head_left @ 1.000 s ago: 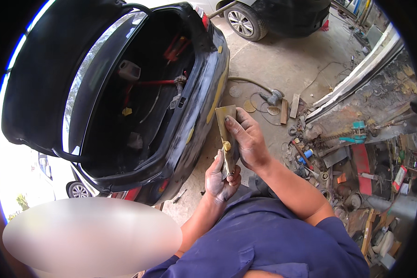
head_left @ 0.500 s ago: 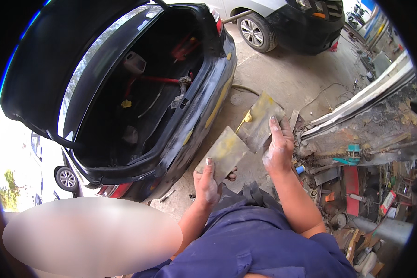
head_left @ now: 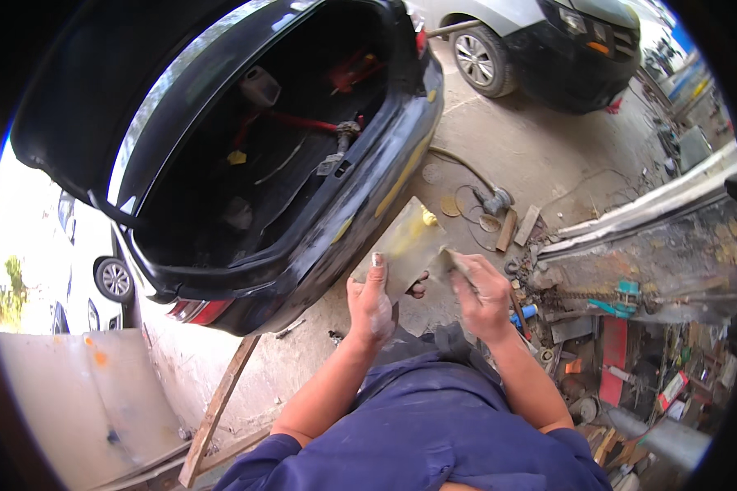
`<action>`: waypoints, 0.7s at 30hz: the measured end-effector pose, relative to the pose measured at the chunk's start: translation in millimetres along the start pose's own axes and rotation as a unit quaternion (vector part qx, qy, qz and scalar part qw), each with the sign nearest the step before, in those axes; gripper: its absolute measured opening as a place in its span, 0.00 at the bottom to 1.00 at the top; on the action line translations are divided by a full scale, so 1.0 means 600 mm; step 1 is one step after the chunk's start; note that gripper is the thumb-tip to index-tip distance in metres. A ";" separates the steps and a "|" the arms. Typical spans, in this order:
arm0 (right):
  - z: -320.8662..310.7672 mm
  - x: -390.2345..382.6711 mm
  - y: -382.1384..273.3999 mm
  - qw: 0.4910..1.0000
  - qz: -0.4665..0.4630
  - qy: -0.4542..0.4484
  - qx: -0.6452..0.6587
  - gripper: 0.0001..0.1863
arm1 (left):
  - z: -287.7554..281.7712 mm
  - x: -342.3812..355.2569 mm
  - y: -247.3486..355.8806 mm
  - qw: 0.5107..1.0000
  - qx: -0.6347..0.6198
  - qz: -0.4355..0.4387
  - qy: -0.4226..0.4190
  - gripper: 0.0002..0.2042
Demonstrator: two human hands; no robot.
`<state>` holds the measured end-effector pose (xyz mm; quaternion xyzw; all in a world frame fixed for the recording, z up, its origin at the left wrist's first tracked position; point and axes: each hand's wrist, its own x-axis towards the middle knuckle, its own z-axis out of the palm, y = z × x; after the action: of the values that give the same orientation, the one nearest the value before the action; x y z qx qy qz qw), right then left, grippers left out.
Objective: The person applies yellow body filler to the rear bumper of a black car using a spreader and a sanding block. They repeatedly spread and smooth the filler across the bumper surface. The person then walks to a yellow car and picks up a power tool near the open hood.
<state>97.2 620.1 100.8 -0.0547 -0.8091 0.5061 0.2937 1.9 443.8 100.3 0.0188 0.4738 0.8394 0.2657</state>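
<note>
My left hand (head_left: 370,307) grips a flat, thin putty spreader plate (head_left: 401,250) with its thumb on top, and its fingers curl under the far edge. Yellow smears cover the plate, with a thick dab of yellow putty (head_left: 428,218) at its far corner. My right hand (head_left: 485,296) pinches a second spreader (head_left: 442,267), seen nearly edge-on and tilted against or just over the first plate's right side. Whether the two touch is hard to tell. Beyond them stands a dark car (head_left: 368,213) with its trunk open and yellow filler patches along the rear bumper.
Behind lies a power sander (head_left: 495,199) with a hose and round discs, beside wood blocks (head_left: 507,230). Clutter (head_left: 655,368) fills the right side. A silver car (head_left: 540,49) stands at the back. A wooden strip (head_left: 221,409) leans at the lower left by a pale panel (head_left: 82,401).
My right hand has turned its spreader from flat to nearly edge-on and brought it down to the left plate. The putty dab now sits on the left plate's corner. The view has shifted.
</note>
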 end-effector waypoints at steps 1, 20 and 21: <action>-0.005 0.001 0.000 0.998 -0.005 0.030 -0.055 0.17 | -0.003 0.000 -0.002 1.000 0.001 0.018 -0.003 0.25; 0.005 -0.089 0.142 0.972 0.065 0.020 -0.226 0.13 | -0.027 -0.027 -0.042 0.892 0.449 -0.022 0.049 0.16; 0.009 -0.079 0.121 0.976 0.038 0.017 -0.215 0.13 | -0.029 -0.024 -0.049 0.894 0.445 -0.010 0.041 0.16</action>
<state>118.1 632.4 17.0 -0.1560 -0.8913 0.3301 0.2690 22.0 435.2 70.3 0.0956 0.8087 0.5378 0.2181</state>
